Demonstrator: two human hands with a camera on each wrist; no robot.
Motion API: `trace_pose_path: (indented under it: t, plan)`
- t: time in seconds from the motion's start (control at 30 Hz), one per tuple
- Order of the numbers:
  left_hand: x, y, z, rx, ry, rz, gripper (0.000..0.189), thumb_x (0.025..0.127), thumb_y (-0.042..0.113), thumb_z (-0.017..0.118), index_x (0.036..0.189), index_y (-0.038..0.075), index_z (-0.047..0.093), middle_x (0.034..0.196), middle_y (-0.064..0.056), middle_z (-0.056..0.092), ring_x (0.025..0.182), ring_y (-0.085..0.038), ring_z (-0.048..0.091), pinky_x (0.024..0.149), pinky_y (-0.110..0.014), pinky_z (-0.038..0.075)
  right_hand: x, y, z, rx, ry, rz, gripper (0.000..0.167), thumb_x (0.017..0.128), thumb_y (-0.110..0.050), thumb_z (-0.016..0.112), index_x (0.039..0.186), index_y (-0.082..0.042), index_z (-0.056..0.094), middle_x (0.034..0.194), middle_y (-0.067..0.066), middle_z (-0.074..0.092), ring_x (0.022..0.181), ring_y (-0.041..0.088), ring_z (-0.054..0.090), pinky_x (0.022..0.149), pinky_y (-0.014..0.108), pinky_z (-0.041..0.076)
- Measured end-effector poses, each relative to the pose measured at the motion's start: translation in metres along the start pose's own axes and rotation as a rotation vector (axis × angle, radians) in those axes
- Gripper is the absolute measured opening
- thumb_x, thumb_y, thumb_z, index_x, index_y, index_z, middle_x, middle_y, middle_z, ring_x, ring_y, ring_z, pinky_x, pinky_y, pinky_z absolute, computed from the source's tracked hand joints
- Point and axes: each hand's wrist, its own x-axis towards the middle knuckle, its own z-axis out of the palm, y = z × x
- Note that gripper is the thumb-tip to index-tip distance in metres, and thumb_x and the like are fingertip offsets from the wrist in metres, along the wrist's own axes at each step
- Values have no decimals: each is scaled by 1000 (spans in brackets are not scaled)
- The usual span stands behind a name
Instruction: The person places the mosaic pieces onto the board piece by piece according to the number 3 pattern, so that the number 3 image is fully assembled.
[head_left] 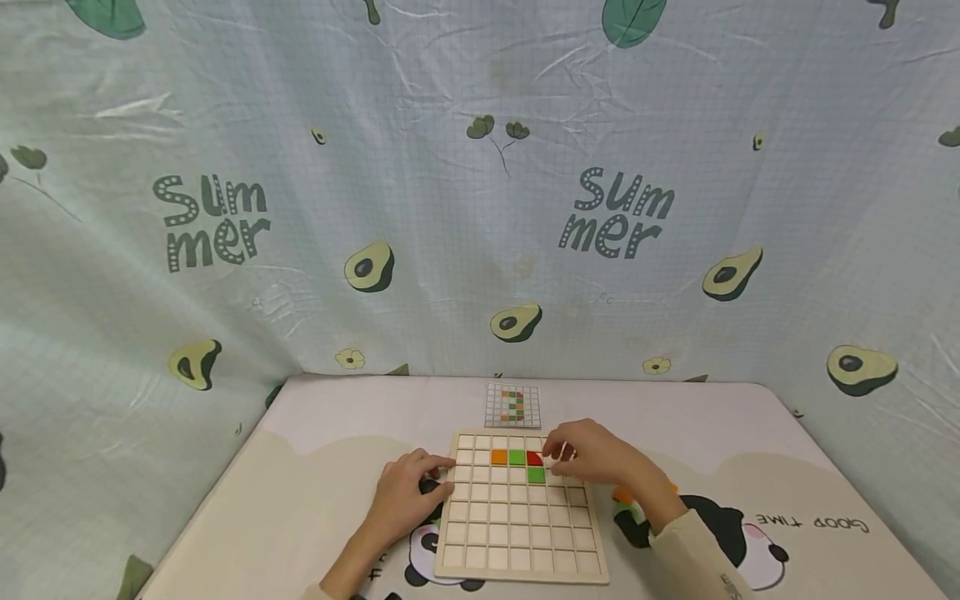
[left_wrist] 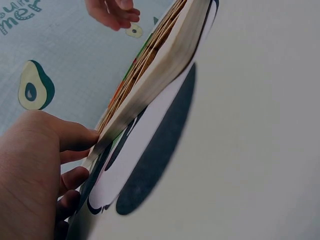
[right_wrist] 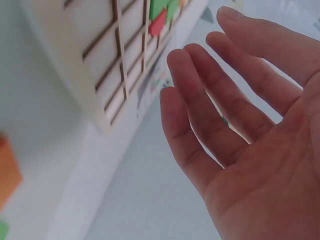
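With fingers (right_wrist: 186, 82) loosely curved and slightly parted, held the right hand (head_left: 596, 454) over the upper right of the wooden grid board (head_left: 517, 533) on the table (head_left: 322, 467), just beside the red tile (head_left: 534, 458). Touched the board's left edge with the left hand (head_left: 402, 493) (by parted thumb (head_left: 441, 492) and forefinger (head_left: 438, 461)).

"Summer" (head_left: 617, 213) twice on backdrop (head_left: 450, 200), "Good Time" (head_left: 812, 522) on tabletop (head_left: 330, 475)
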Motion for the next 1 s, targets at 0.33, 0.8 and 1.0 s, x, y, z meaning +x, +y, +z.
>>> trace_pose_path:
  t: [0.33, 0.8, 1.0]
  plan:
    - [-1, 2, -1, 7, 20, 11, 22, 84, 28, 80, 106, 25, 80, 81, 12, 62, 77, -3, 53, 73, -29, 33, -33, 16, -17, 24, 64, 54, 17, 93, -12, 74, 108, -8, 73, 100, 2, 73, 86, 7, 64, 78, 28, 56]
    - [-2, 3, -1, -1, 10, 2, 23, 83, 27, 80, 106, 24, 80, 81, 12, 62, 76, -2, 51, 73, -29, 32, -63, 50, -12, 113, 46, 68, 17, 93, -15, 74, 108, -8, 74, 98, -1, 73, 84, 3, 63, 72, 26, 54]
    - [-1, 2, -1, -8, 12, 7, 23, 84, 28, 80, 106, 25, 80, 81, 12, 62, 76, -2, 52, 74, -29, 33, -71, 60, -10, 119, 51, 106, 17, 90, -13, 75, 106, -10, 74, 97, -2, 72, 84, 3, 62, 73, 26, 53]
